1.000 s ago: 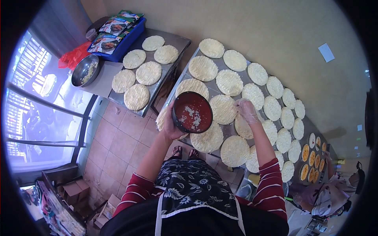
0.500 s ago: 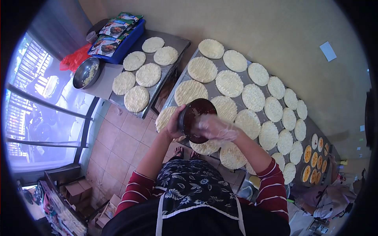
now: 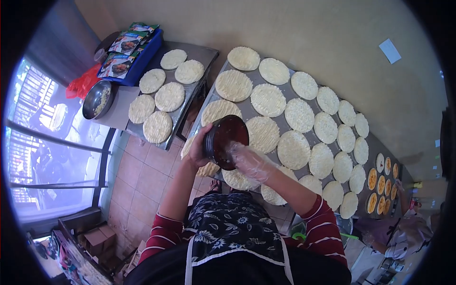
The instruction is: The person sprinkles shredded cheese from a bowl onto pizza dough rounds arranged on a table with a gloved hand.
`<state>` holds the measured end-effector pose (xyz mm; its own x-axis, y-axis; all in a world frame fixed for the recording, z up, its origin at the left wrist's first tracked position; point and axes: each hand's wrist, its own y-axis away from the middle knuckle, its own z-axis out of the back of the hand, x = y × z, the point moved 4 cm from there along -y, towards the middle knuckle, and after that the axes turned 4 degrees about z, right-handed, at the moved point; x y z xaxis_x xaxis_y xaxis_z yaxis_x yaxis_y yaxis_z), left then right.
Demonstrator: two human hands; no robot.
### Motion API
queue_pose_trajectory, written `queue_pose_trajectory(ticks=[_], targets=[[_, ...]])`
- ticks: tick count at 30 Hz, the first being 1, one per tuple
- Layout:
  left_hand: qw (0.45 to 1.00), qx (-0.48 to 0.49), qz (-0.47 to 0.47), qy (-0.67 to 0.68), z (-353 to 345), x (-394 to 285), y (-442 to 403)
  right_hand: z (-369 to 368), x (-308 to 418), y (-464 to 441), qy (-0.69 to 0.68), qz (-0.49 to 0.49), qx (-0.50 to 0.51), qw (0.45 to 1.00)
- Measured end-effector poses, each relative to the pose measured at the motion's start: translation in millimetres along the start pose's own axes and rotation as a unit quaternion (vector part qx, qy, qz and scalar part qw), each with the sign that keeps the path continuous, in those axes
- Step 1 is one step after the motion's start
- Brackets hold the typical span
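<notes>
My left hand (image 3: 197, 147) grips the side of a dark round bowl (image 3: 230, 126), which is tilted toward me. The bowl is reddish brown inside and black outside, with a few pale crumbs in it. My right hand (image 3: 249, 161), in a clear plastic glove, reaches into the bowl. Its fingertips are blurred, and I cannot make out whether they hold anything. Beneath both hands, round flat bases covered in pale shreds, such as this one (image 3: 262, 135), lie in rows on a long grey table (image 3: 280, 102).
At left, a smaller table (image 3: 199, 88) carries several more bases, a blue crate (image 3: 147, 59) of printed packets and a metal bowl (image 3: 98, 99) with pale bits. Orange-topped rounds (image 3: 381, 185) lie at the far right, near another person (image 3: 403, 235). Cardboard boxes (image 3: 99, 237) stand lower left.
The bowl and both hands sit slightly further left in view. My right hand is lower and less blurred inside the bowl. The whole scene has shifted a little left.
</notes>
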<state>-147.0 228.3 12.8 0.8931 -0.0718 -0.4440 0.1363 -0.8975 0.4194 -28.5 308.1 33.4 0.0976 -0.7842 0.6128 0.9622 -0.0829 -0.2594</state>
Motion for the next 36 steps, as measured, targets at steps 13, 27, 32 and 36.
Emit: queue_pose_trajectory(ticks=[13,27,32,36], targets=[[0.995,-0.086,0.01,-0.056,-3,4,-14,-15,4,3,-0.109,-0.009,0.015,0.994],[1.0,-0.001,0.017,-0.01,-18,21,-41,63,-55,-10,-0.792,-0.235,-0.166,0.539],[0.998,0.005,-0.003,0.057,-7,6,-26,89,-113,11,-0.437,-0.396,-0.088,0.803],[0.997,0.018,-0.028,0.071,0,-4,-18,81,-156,24,-0.28,-0.44,-0.045,0.852]])
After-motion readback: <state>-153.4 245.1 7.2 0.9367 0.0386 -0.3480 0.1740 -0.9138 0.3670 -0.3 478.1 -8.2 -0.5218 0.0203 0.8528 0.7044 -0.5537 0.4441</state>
